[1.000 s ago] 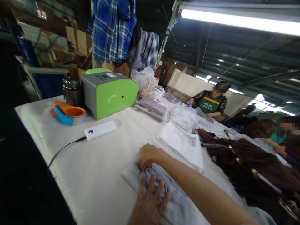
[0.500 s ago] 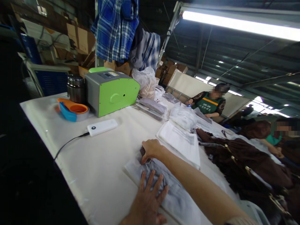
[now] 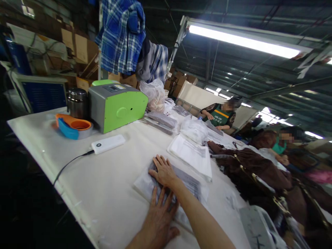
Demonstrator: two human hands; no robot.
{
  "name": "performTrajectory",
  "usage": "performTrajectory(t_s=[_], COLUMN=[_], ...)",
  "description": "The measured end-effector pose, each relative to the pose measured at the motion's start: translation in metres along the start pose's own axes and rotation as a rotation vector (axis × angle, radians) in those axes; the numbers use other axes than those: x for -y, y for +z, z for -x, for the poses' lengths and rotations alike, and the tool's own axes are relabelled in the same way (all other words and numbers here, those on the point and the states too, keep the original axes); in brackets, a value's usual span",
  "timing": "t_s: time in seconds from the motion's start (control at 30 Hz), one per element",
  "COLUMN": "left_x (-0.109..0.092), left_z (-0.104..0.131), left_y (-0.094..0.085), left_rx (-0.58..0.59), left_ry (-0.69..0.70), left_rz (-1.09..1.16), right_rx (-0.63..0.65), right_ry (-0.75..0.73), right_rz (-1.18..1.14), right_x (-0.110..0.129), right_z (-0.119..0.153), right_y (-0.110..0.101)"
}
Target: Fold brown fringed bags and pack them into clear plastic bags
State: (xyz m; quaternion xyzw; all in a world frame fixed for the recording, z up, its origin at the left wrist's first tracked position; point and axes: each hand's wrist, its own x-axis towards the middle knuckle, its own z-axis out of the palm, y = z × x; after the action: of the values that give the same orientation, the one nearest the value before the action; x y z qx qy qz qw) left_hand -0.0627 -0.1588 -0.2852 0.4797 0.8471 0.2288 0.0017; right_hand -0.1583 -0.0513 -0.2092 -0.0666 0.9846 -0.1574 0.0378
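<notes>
A clear plastic bag (image 3: 188,181) with a dark folded piece inside and printed lines on it lies flat on the white table, at the lower middle. My right hand (image 3: 165,172) presses on its far part, palm down with fingers stretched out. Nearer to me, my left hand (image 3: 158,215) rests on the bag's near left part, fingers spread. The two hands almost meet and cover much of the bag. Whether another bag lies beneath it I cannot tell. Just beyond is a stack of white printed plastic bags (image 3: 193,154).
At the left stand a green and grey machine (image 3: 126,109), a metal jar (image 3: 77,103), a tape roll with an orange-blue holder (image 3: 75,127) and a white power bank (image 3: 108,144) with a cable. Brown garments (image 3: 249,169) heap at the right. A person in a green apron (image 3: 220,116) works across the table.
My right hand has let go of the dark edge it pinched and now lies flat on the bag. The dark piece is spread flatter. My view has shifted slightly to the right.
</notes>
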Motion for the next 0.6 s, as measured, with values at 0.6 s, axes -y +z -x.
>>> performTrajectory(t_s=[0.6], left_x=[0.112], left_z=[-0.026], left_y=[-0.067], left_rx=[0.02], left_ry=[-0.346], left_rz=[-0.177], right_rx=[-0.117], right_ry=[0.223], right_rz=[-0.088], right_x=[-0.084], right_z=[0.084], right_y=[-0.014])
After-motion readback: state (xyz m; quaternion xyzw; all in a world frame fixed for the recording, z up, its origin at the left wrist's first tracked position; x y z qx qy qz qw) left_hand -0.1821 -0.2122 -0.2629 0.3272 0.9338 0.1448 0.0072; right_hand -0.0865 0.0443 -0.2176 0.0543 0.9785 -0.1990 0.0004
